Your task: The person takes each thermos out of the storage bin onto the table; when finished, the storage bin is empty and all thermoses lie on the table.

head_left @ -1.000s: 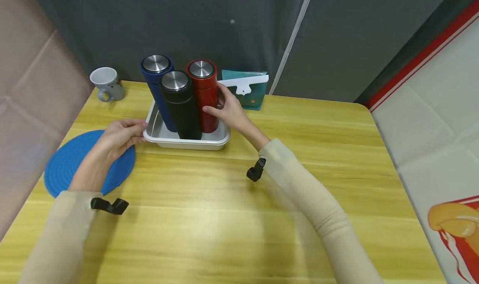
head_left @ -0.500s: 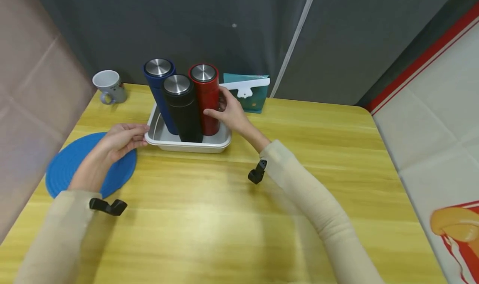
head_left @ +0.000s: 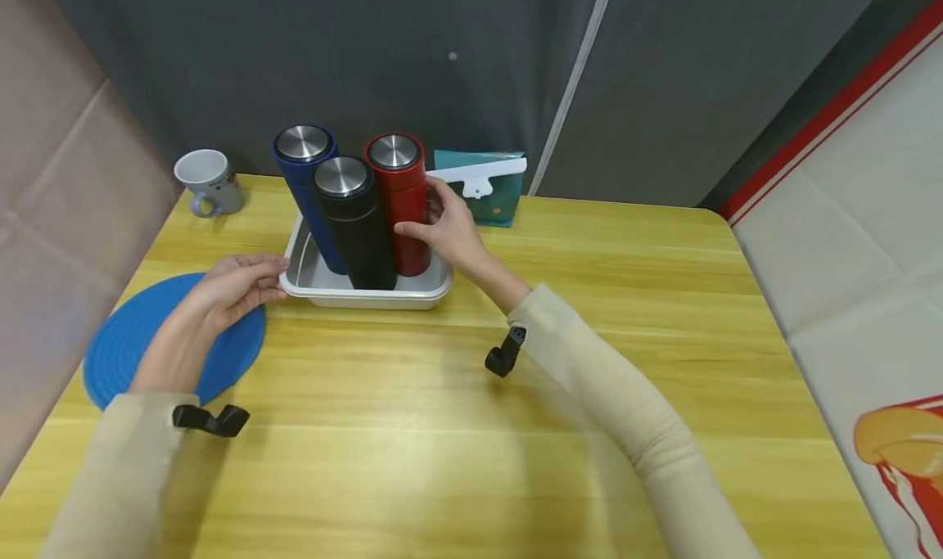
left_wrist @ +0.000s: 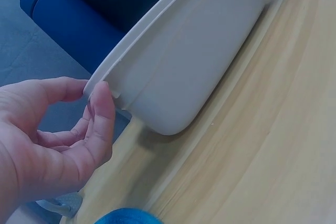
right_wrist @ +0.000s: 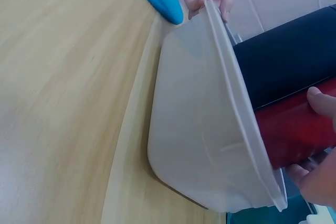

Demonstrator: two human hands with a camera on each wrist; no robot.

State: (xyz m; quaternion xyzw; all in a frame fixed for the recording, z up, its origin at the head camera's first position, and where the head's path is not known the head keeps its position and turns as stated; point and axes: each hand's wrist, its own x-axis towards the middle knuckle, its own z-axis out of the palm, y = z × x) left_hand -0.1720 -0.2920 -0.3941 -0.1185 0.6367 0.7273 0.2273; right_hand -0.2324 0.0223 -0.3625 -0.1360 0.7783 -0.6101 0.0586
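A white rectangular tray [head_left: 368, 300] with a grey inside holds three upright thermos bottles with steel-topped lids. The blue thermos [head_left: 308, 174] is at the back left, the black thermos [head_left: 357, 232] in front, the red thermos [head_left: 407, 207] on the right. With thumb and fingers, my left hand [head_left: 232, 290] pinches the tray's left rim, as the left wrist view shows close up. My right hand [head_left: 455, 233] grips the red thermos from its right side, thumb across its front. The fingers behind that bottle are partly hidden.
A blue round woven mat [head_left: 136, 342] lies under the left forearm. A patterned mug [head_left: 217, 187] stands at the back left. Behind the right hand is a teal packet [head_left: 501, 203] with a white clip [head_left: 477, 178]. A grey partition [head_left: 368, 51] borders the table's back.
The head view has tilted slightly, so everything sits a little lower in it. Both hands keep their holds on the tray rim and the red thermos.
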